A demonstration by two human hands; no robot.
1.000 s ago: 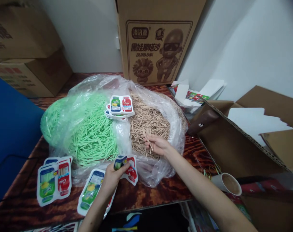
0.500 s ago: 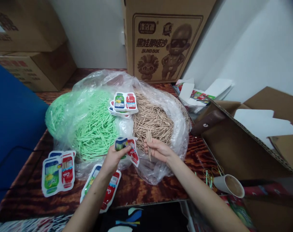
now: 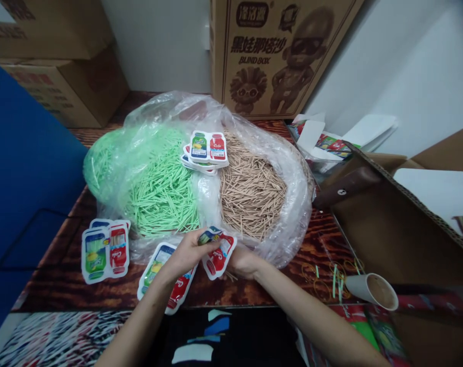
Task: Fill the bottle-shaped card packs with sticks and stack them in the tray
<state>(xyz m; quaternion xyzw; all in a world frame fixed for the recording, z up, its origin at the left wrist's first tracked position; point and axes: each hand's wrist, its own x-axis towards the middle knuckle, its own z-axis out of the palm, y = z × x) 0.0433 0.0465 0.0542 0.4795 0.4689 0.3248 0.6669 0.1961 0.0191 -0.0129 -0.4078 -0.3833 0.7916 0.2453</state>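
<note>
My left hand [image 3: 189, 255] pinches a small two-part printed packet [image 3: 221, 257], its red cola half facing me and its other half bent under the thumb. Close behind the packet is my right hand [image 3: 243, 262], its fingers mostly hidden. Ends of thin brown sticks [image 3: 230, 277] poke out below that hand. Beyond both hands lie a clear bag of green sticks [image 3: 162, 188] and a clear bag of brown sticks [image 3: 252, 191]. Partly under my left forearm rests a filled packet [image 3: 155, 267].
Filled packets [image 3: 105, 252] lie at the left, and a stack of packets [image 3: 206, 150] sits between the bags. At right stand an open carton [image 3: 384, 229] and a paper cup [image 3: 371, 290], near rubber bands [image 3: 319, 285]. A large cardboard box [image 3: 262, 61] stands behind.
My right hand has moved from over the brown sticks down to the packet, bringing its bundle behind it. The packet has turned in my left hand. The whole view has shifted slightly.
</note>
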